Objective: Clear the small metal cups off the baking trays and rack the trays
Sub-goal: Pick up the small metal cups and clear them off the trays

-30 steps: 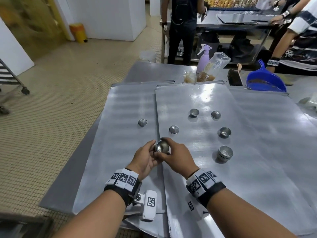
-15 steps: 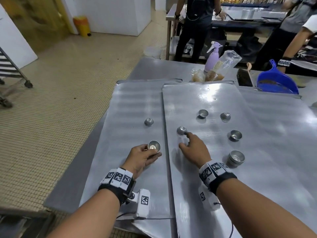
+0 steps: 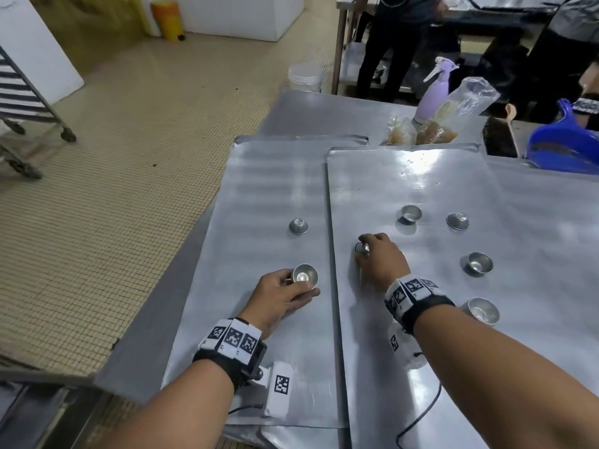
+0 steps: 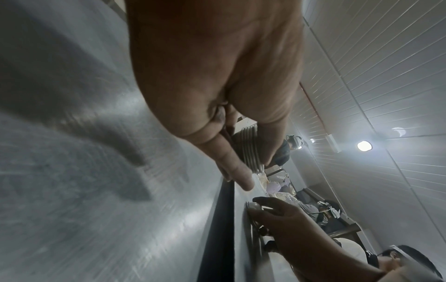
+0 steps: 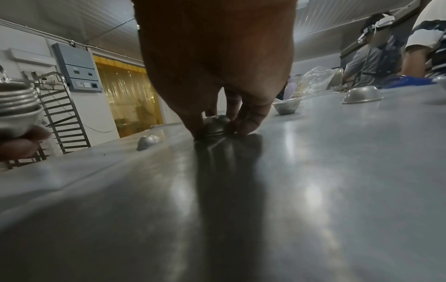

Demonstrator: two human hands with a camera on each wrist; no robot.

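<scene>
Two flat baking trays lie side by side, the left tray [image 3: 259, 196] partly under the right tray [image 3: 421, 183]. My left hand [image 3: 285, 290] holds a stack of nested metal cups [image 3: 304, 276] just above the left tray; the stack's ribbed side [image 4: 248, 150] shows between the fingers. My right hand [image 3: 379, 257] pinches an upturned cup [image 3: 362, 248] that sits on the right tray, fingertips [image 5: 246, 129] at its rim [image 5: 216, 124]. Another upturned cup [image 3: 298, 225] lies on the left tray. Several more cups [image 3: 479, 263] dot the right tray.
A lilac spray bottle [image 3: 432, 92], plastic food bags [image 3: 460, 105], a brush [image 3: 499, 137] and a blue dustpan [image 3: 564, 147] crowd the table's far edge. A wheeled tray rack [image 3: 29, 102] stands on the tiled floor to the left. People stand at another table behind.
My hands separated: the left carried the cup stack left over the left tray, while the right reached forward and closed its fingers around the upturned cup on the right tray.
</scene>
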